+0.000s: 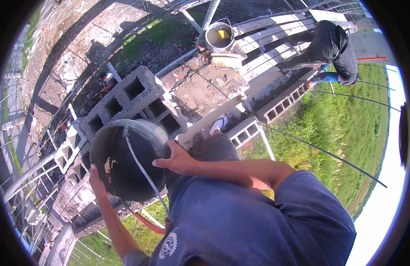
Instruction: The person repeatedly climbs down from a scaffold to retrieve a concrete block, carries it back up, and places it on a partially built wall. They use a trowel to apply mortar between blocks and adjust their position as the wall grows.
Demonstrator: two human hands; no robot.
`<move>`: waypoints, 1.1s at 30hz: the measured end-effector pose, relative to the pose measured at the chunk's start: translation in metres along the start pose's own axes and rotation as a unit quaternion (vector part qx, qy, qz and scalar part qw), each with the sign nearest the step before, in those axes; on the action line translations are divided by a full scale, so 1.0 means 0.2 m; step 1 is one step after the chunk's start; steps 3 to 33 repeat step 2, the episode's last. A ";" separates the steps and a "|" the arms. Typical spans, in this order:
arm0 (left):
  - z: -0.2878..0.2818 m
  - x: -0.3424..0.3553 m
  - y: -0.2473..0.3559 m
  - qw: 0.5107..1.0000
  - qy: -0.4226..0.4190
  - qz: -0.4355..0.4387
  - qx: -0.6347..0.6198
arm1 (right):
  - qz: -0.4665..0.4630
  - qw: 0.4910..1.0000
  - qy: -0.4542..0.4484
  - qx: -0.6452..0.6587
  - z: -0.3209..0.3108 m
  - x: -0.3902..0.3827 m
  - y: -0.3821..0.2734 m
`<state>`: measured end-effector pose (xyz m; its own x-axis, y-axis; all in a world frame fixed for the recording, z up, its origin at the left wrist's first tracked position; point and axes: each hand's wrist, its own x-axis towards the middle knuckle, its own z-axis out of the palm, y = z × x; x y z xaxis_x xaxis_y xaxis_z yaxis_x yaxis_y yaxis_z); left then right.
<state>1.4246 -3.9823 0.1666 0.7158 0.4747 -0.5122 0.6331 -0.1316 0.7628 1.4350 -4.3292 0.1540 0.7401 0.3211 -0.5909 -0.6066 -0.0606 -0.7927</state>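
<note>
A large dark bucket (148, 130) is tilted in front of me, its wide mouth facing toward me. Patches of mortar-like residue cling to its inner wall, and a wire handle hangs across the opening. My left hand (98, 184) presses against the bucket's left side, fingers along the rim. On the opposite side, my right hand (178, 159) grips the rim, with its thumb over the edge. Just beyond the bucket stand grey hollow concrete blocks (123, 95), stacked together. The bucket hides part of them.
Another bucket (213, 45) with a yellow object inside stands ahead, near wooden planks (271, 30). A bent-over co-worker (331, 48) is at the right, beside a row of hollow blocks (285, 104). Thin rebar rods (325, 150) stick out over grass. Scaffold poles (29, 175) stand at the left.
</note>
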 end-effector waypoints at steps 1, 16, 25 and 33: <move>-0.01 -0.04 0.00 0.995 -0.020 -0.042 -0.091 | 0.019 0.999 -0.035 0.006 -0.02 0.01 0.02; -0.01 -0.12 -0.01 0.997 0.013 -0.044 -0.067 | 0.051 0.996 -0.070 0.020 -0.02 0.02 0.03; -0.01 -0.12 -0.01 0.997 0.013 -0.044 -0.067 | 0.051 0.996 -0.070 0.020 -0.02 0.02 0.03; -0.01 -0.12 -0.01 0.997 0.013 -0.044 -0.067 | 0.051 0.996 -0.070 0.020 -0.02 0.02 0.03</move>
